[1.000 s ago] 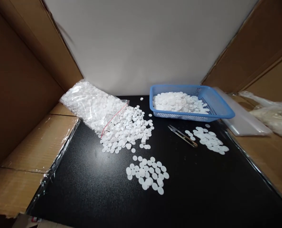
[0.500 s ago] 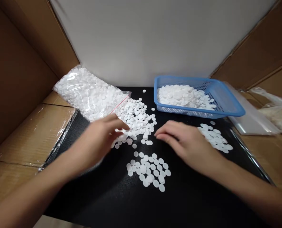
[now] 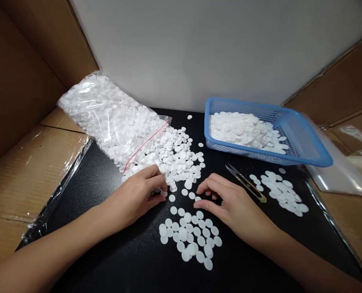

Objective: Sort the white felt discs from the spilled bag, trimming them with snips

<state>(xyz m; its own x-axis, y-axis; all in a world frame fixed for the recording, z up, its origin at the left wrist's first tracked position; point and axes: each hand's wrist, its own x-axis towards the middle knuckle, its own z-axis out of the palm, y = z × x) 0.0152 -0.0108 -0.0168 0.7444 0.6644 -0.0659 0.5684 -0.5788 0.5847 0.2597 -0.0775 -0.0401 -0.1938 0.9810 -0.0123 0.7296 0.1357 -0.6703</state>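
My left hand (image 3: 152, 189) is at the near edge of a loose heap of small white round discs (image 3: 179, 158). Its thumb and fingers close around one white disc (image 3: 164, 194). Across a small gap, my right hand (image 3: 220, 195) has its thumb and index finger apart, with a disc (image 3: 197, 199) between the tips, apparently lying on the table. A flat, spread group of larger-looking discs (image 3: 196, 232) lies just in front of both hands. The heap spills from the mouth of a clear zip bag (image 3: 107, 112) with a red seal line.
A blue perforated basket (image 3: 266, 156) at the back right holds many white discs. Thread snips (image 3: 246, 183) lie beyond my right hand, beside another disc group (image 3: 284, 193). Cardboard (image 3: 25, 171) flanks the black table (image 3: 107, 260); a clear plastic sheet (image 3: 342, 175) lies at the right.
My left hand has come down to the heap's edge and closed around a disc. My right hand has shifted lower, its fingertips parting. The snips, formerly hidden by it, now show.
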